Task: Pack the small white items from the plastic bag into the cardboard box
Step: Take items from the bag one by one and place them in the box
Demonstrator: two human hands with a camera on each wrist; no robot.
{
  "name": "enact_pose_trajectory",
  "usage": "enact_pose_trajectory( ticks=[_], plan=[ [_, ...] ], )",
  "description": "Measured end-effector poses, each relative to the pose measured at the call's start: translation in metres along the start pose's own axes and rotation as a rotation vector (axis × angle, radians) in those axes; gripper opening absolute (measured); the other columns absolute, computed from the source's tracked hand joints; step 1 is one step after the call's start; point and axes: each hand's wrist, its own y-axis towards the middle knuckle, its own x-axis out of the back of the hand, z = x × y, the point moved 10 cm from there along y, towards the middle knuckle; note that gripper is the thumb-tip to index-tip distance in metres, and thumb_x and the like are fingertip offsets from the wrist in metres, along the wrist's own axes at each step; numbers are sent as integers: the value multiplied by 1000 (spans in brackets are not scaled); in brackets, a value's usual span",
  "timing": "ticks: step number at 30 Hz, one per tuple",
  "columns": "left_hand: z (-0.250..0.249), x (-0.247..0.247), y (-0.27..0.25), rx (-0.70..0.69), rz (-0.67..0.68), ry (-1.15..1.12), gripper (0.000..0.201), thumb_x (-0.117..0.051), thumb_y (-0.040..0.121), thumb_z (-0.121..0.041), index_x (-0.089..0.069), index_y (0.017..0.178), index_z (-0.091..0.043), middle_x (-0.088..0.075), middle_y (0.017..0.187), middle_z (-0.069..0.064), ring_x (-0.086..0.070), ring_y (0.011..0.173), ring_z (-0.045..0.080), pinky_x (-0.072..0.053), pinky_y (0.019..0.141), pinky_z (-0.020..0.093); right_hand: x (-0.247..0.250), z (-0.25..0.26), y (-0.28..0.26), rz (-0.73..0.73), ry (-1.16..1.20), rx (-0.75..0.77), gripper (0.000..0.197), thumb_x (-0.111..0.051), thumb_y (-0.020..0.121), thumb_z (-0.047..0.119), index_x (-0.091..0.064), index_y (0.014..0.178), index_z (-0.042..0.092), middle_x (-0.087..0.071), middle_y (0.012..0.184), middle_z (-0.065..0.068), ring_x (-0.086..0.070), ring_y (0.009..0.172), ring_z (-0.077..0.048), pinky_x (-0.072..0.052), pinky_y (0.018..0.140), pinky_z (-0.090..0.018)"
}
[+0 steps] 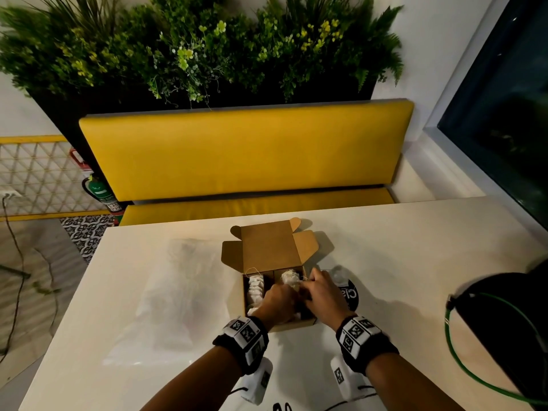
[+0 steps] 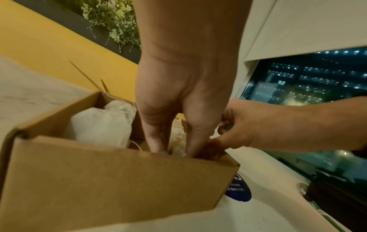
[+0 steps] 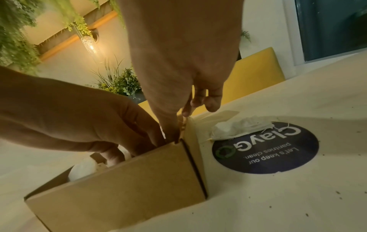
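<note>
The open cardboard box [image 1: 296,323] sits mid-table with its lid [image 1: 267,247] raised. Several white sachets [image 1: 255,289] fill its left compartment, and more sachets [image 1: 290,278] stand in the right one. My left hand [image 2: 174,149] reaches straight down into the right compartment, thumb and fingers on either side of a sachet [image 2: 177,139]. My right hand [image 3: 174,135] sits at the box's right wall [image 3: 195,149]. Its thumb is pushed down inside, its tip hidden, and the other fingers [image 3: 206,100] are curled above the wall. The clear plastic bag [image 1: 178,286] lies left of the box.
A crumpled white wrapper [image 3: 238,128] lies on a dark round sticker [image 3: 266,149] just right of the box. A black object with a green cable [image 1: 504,321] sits at the table's right edge. A yellow bench [image 1: 246,155] runs behind the table.
</note>
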Motion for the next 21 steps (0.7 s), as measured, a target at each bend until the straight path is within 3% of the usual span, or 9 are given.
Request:
enact_pose_trajectory(
  ticks=[3, 8, 15, 19, 21],
  plan=[
    [-1, -1, -1, 19, 8, -44, 25, -57, 93, -24, -68, 112, -12, -70, 109, 8, -65, 100, 24, -53, 89, 32, 0, 0, 1, 7, -4, 9, 19, -64, 88, 16, -66, 107, 17, -45, 113, -3, -42, 108, -21, -48, 91, -35],
    [0, 6, -5, 21, -29, -79, 23, -56, 92, -24, -73, 105, -14, -73, 102, 6, -68, 91, 24, -56, 84, 36, 3, -6, 4, -22, 52, -22, 36, -71, 83, 16, -56, 115, 20, -44, 122, -3, -45, 112, -20, -49, 92, -32],
    [-1, 9, -11, -3, -67, -173, 26, -59, 91, -27, -70, 113, -16, -73, 106, 6, -70, 92, 24, -57, 85, 34, 2, -3, 0, -31, 35, 13, 13, -62, 91, 18, -70, 100, 17, -46, 104, -2, -44, 100, -20, -49, 87, -33],
    [-2, 11, -12, -7, -63, -212, 30, -64, 89, -19, -65, 118, -12, -70, 112, 9, -67, 100, 25, -54, 87, 30, 6, -5, 0, -77, 51, -14, 15, -60, 93, 23, -70, 104, 18, -46, 109, -2, -42, 102, -16, -48, 89, -27],
    [3, 15, -13, 24, -81, -220, 30, -63, 89, -16, -61, 119, -11, -68, 113, 10, -66, 101, 25, -54, 85, 31, 10, -6, 2, -123, 34, -9, 18, -62, 91, 23, -67, 108, 19, -48, 113, -2, -43, 106, -18, -49, 89, -29]
  ],
)
